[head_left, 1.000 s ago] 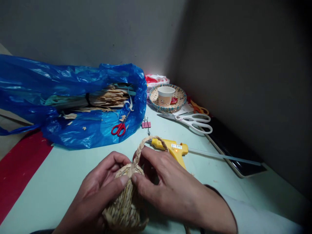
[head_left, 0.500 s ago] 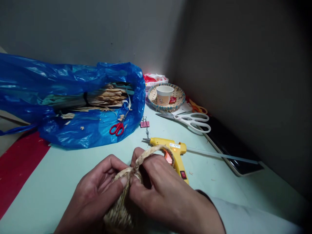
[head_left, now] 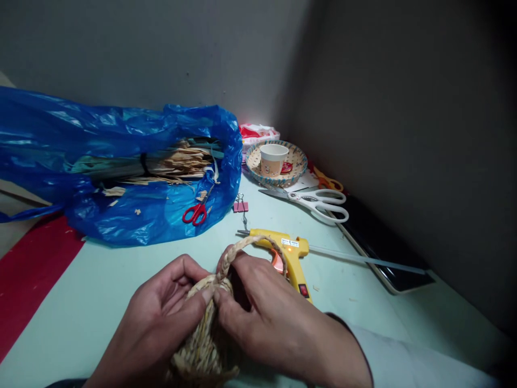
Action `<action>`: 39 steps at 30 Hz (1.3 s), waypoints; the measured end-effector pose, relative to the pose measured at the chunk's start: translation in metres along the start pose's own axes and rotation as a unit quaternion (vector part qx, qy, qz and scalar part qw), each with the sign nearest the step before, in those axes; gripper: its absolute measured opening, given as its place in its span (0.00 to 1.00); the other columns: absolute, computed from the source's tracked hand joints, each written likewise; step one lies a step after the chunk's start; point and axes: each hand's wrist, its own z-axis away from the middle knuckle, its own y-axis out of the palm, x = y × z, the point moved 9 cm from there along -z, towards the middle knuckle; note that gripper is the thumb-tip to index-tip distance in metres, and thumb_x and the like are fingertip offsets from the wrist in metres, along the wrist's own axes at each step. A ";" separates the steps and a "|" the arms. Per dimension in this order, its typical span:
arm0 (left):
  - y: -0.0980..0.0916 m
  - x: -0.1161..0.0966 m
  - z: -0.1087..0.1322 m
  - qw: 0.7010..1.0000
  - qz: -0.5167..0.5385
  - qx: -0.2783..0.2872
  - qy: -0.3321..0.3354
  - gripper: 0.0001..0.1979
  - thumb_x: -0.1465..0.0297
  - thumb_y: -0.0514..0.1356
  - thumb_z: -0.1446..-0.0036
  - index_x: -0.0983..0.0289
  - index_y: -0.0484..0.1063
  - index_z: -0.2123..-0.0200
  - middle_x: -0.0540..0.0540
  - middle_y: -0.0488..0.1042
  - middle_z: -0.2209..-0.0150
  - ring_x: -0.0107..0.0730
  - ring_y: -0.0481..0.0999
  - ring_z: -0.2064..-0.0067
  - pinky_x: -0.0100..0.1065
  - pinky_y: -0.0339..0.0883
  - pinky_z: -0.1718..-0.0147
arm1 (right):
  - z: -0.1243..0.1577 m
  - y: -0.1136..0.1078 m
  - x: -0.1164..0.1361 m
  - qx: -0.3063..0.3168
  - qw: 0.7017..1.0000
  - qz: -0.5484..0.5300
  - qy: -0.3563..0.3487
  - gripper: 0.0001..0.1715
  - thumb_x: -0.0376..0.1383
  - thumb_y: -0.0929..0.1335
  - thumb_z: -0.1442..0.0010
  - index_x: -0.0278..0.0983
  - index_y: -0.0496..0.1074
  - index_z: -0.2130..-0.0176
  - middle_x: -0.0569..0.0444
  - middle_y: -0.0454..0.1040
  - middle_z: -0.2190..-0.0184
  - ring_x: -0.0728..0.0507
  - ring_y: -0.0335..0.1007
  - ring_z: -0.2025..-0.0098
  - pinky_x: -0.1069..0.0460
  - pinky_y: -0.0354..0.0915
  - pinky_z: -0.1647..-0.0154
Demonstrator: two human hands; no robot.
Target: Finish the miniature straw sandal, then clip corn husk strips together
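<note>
A small woven straw basket (head_left: 197, 345) is between my hands, low in the view, with a braided straw handle (head_left: 238, 248) arching over my right hand. My left hand (head_left: 161, 312) pinches the basket's rim between thumb and fingers. Thumb and fingers of my right hand (head_left: 270, 307) press together on the rim at the base of the braid, close to the left thumb. The inside of the basket is mostly hidden. Just beyond the right hand lies a yellow hot glue gun (head_left: 297, 264) with a glue stick (head_left: 363, 258) sticking out behind.
Left, a blue plastic bag (head_left: 121, 226) holds straw bundles (head_left: 177, 161) and red scissors (head_left: 195, 214). A pink binder clip (head_left: 240, 207), white scissors (head_left: 319, 206), a woven tray (head_left: 250, 161) with a paper cup (head_left: 273, 161), orange-handled scissors (head_left: 329, 182) and a dark tablet (head_left: 375, 237) lie farther back.
Both hands stay on the rim and have barely shifted. The basket has tilted slightly, and more of its woven side and lower edge shows between the hands.
</note>
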 end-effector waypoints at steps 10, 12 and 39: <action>0.002 -0.014 0.001 0.999 0.012 0.012 0.044 0.10 0.66 0.71 0.53 0.61 0.72 0.73 0.47 0.76 0.77 0.26 0.72 0.76 0.25 0.65 0.77 | -0.003 -0.014 0.002 -0.020 0.998 -0.051 -0.014 0.07 0.38 0.67 0.37 0.41 0.68 0.58 0.58 0.71 0.65 0.47 0.67 0.65 0.52 0.62 0.64; -0.005 -0.018 -0.004 0.998 0.015 -0.005 0.062 0.10 0.67 0.70 0.53 0.60 0.71 0.72 0.46 0.75 0.77 0.28 0.72 0.76 0.27 0.67 0.77 | 0.002 -0.018 0.008 -0.037 0.996 -0.084 -0.021 0.08 0.38 0.67 0.37 0.41 0.68 0.56 0.58 0.70 0.64 0.47 0.67 0.63 0.51 0.63 0.62; -0.017 -0.012 -0.021 0.995 -0.094 -0.006 0.021 0.13 0.63 0.70 0.49 0.60 0.75 0.61 0.50 0.77 0.67 0.34 0.74 0.63 0.31 0.64 0.65 | -0.004 -0.084 0.009 -0.152 0.963 -0.184 -0.125 0.20 0.35 0.59 0.31 0.39 0.53 0.76 0.62 0.49 0.79 0.52 0.42 0.78 0.54 0.44 0.80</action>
